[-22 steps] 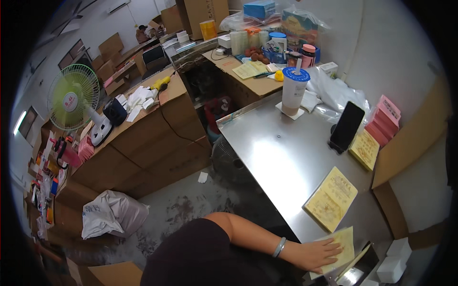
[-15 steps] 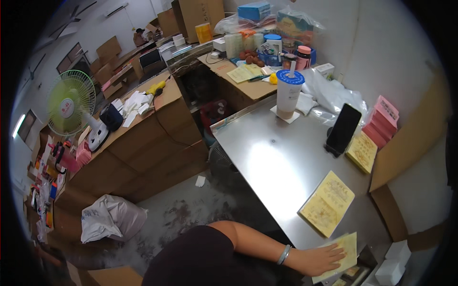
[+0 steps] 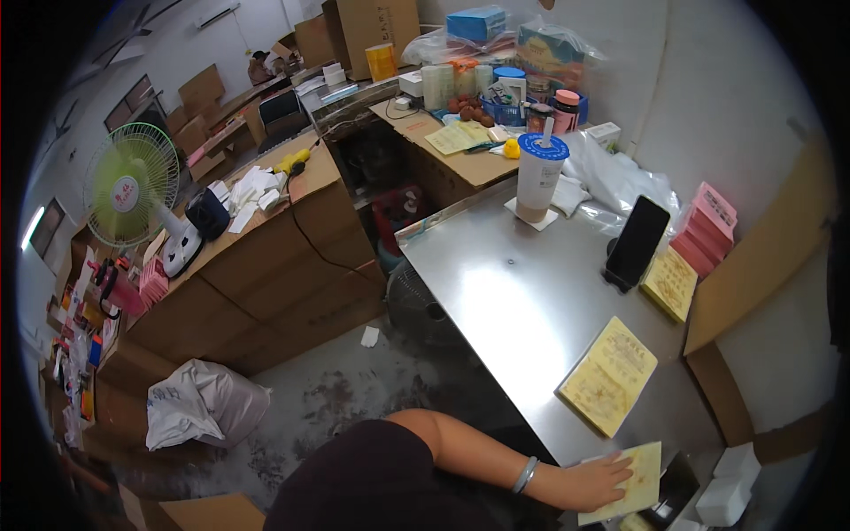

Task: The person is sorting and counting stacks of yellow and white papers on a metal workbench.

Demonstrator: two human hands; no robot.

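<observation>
My right hand (image 3: 595,482) lies flat, palm down, on a yellow printed sheet (image 3: 639,478) at the near corner of the steel table (image 3: 496,292). A bracelet is on that wrist, and the forearm reaches in from the lower middle. A thicker stack of the same yellow sheets (image 3: 609,376) lies just beyond it on the table. My left hand is out of view.
A black phone (image 3: 637,241) stands propped near more yellow sheets (image 3: 670,281) and pink pads (image 3: 708,226). A tall cup with a blue lid (image 3: 538,181) stands at the table's far end. Cardboard-box counters (image 3: 266,265), a green fan (image 3: 133,190) and a white bag (image 3: 199,403) are at left.
My right hand stays flat on the yellow sheet. The view has shifted slightly, so the table and hand sit a little lower in the picture.
</observation>
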